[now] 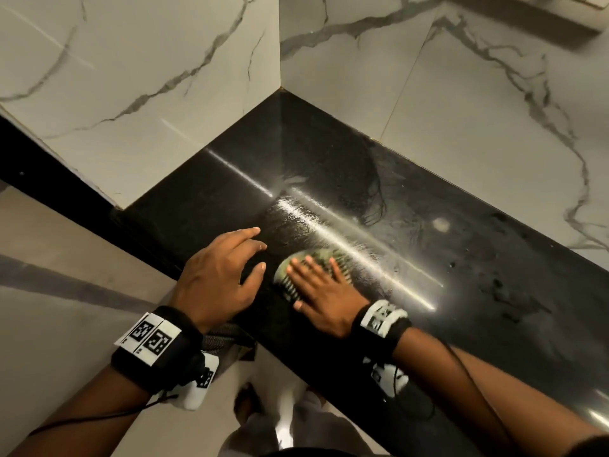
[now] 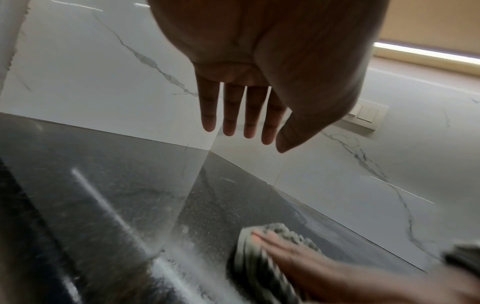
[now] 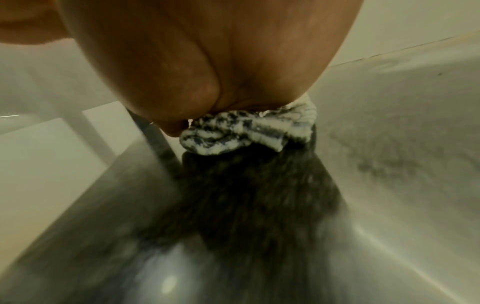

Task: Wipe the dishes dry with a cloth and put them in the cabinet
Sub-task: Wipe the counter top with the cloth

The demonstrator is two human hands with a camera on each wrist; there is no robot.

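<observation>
A crumpled striped cloth point(image 1: 286, 273) lies on the black stone countertop point(image 1: 346, 166) near its front edge. My right hand point(image 1: 318, 282) presses flat on top of the cloth with straight, spread fingers. The right wrist view shows the cloth point(image 3: 246, 131) bunched under my palm point(image 3: 207, 61). My left hand point(image 1: 230, 268) hovers just left of the cloth, fingers straight and holding nothing. In the left wrist view its fingers point(image 2: 241, 115) point at the wall corner, with the cloth point(image 2: 283, 232) below them. No dishes or cabinet are in view.
The countertop ends in a corner between two white marble walls point(image 1: 148, 77). Wet streaks and smears point(image 1: 329, 222) run across the stone. A switch plate point(image 2: 363, 115) sits on the right wall. Tiled floor point(image 1: 66, 258) lies left of the counter's front edge.
</observation>
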